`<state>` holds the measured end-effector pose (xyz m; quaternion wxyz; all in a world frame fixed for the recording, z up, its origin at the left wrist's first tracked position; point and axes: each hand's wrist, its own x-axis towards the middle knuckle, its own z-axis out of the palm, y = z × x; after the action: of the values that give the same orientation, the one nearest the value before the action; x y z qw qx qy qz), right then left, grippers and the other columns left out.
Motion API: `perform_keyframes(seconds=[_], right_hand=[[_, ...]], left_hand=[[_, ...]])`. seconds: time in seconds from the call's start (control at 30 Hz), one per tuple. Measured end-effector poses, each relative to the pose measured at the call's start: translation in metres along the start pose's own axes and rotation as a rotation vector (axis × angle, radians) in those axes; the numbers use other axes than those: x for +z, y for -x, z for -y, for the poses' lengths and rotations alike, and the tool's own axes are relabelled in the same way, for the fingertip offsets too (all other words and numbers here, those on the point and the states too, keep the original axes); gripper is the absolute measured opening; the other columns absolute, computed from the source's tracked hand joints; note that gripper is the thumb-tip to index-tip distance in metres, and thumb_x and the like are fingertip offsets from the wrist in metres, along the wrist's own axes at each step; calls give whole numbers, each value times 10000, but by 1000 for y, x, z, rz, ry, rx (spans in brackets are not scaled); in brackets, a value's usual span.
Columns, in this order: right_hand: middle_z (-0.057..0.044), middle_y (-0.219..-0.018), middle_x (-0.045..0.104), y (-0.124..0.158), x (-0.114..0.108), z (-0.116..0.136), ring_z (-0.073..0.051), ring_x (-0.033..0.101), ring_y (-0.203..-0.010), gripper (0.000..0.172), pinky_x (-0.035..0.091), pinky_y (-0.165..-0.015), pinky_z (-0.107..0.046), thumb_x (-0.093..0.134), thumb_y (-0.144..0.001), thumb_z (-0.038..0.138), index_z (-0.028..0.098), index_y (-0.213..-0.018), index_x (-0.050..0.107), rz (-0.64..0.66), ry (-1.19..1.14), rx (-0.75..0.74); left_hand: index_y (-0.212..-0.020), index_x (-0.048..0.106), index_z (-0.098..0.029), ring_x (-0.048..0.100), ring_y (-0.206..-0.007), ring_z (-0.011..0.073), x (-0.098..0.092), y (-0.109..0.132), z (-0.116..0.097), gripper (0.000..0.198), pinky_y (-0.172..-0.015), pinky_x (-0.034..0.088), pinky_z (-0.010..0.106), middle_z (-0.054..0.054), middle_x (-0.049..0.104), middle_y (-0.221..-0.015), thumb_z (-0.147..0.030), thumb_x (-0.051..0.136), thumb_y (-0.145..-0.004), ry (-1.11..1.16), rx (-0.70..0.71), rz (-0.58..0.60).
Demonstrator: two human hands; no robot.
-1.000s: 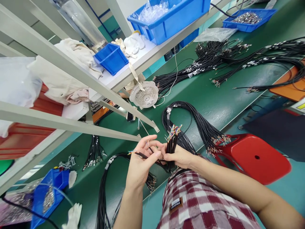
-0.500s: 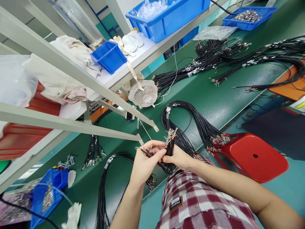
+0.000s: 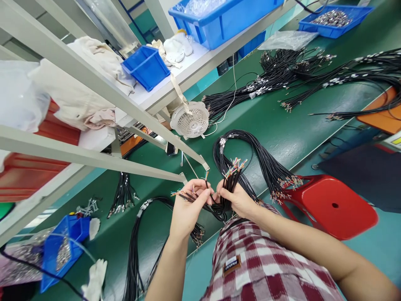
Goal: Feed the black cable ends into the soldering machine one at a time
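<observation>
My left hand (image 3: 187,207) is closed round a few black cables (image 3: 184,195) whose stripped coloured wire ends stick out to the left. My right hand (image 3: 235,200) grips a thicker bundle of black cables (image 3: 231,177) standing upright, its coloured wire tips fanned at the top. The two hands meet fingertip to fingertip above the edge of the green bench (image 3: 275,133). The cables loop down between the hands toward my checked shirt.
A large loop of black cables (image 3: 250,154) lies behind my hands, and more cable bundles (image 3: 282,75) lie across the bench. A white fan (image 3: 191,121), a red stool (image 3: 332,205), blue bins (image 3: 145,67) on a shelf and a blue tray (image 3: 59,251) at the lower left stand around.
Both hands have shifted slightly up and closer together. The right hand's bundle has tilted to the right, and the left hand's fingers have closed from spread to gripping its cables.
</observation>
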<state>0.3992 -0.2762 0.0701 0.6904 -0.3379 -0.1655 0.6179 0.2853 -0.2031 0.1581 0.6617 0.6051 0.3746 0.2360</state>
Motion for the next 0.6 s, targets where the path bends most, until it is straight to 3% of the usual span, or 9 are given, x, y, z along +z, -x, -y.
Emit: perform_keyframes(seconds=[0.13, 0.33, 0.6], right_hand=[[12, -613, 610, -1, -2, 2, -130, 565, -603, 382, 430, -637, -271, 763, -716, 488, 152, -728, 580, 3, -21, 13], [13, -609, 604, 0, -1, 2, -133, 564, -604, 393, 429, -641, -276, 741, -732, 509, 156, -712, 569, 19, -11, 9], [4, -611, 597, -1, -2, 0, -153, 574, -639, 407, 439, -673, -305, 702, -761, 539, 161, -718, 555, 75, 23, 4]], left_hand=[[-831, 689, -153, 579, -537, 104, 1, 1, 4, 106, -564, 476, 237, 17, 668, -675, -216, 727, -754, 2, -1, -27], [-641, 611, -154, 561, -481, 86, 5, 1, 1, 174, -505, 448, 216, -4, 652, -632, -184, 781, -663, 82, -24, -78], [-594, 571, -149, 519, -453, 71, 6, -3, 0, 226, -472, 403, 200, -24, 595, -560, -197, 783, -654, 69, -42, -80]])
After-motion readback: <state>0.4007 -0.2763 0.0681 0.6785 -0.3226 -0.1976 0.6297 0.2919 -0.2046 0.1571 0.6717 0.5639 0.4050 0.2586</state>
